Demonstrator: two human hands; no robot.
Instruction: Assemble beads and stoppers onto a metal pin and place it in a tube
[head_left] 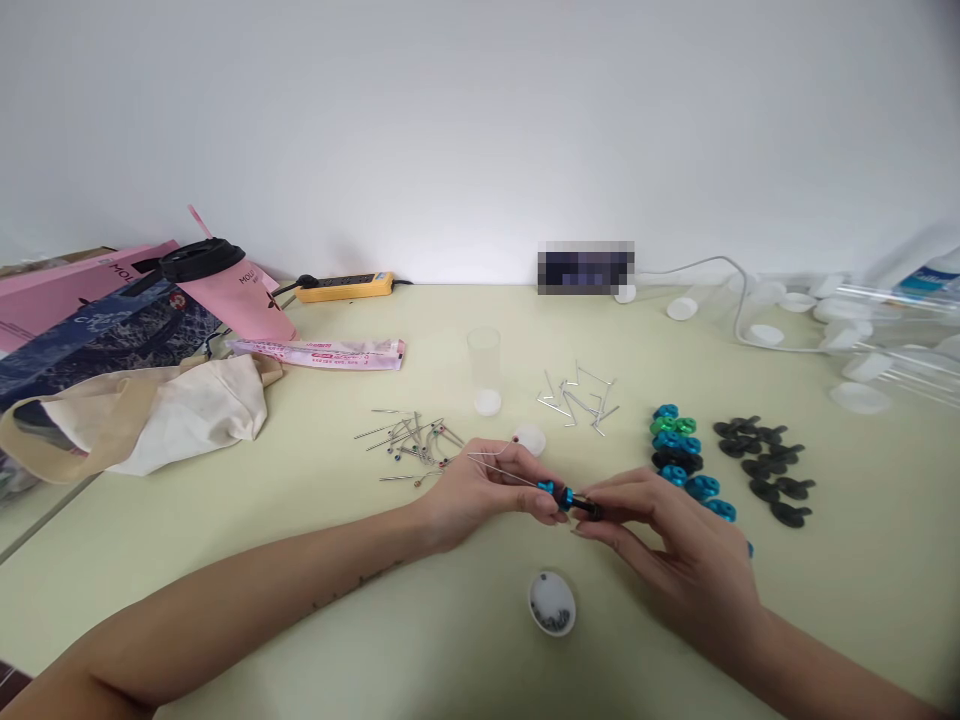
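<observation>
My left hand (487,490) pinches a thin metal pin (501,468) and the blue end of a small blue and black part (568,497). My right hand (667,535) pinches the black end of the same part from the right. Both hands hover just above the pale green table (300,540), near its middle. A heap of metal pins with coloured heads (411,445) lies just left of my left hand. Blue, green and black knobs (679,455) lie in a row just behind my right hand.
A small white cap holding dark bits (552,603) sits in front of my hands. Behind are a clear tube (484,370), bent metal wires (577,398), black clips (765,465) and white caps with tubes (840,335). Bags (142,400) and a yellow power strip (345,287) lie at left.
</observation>
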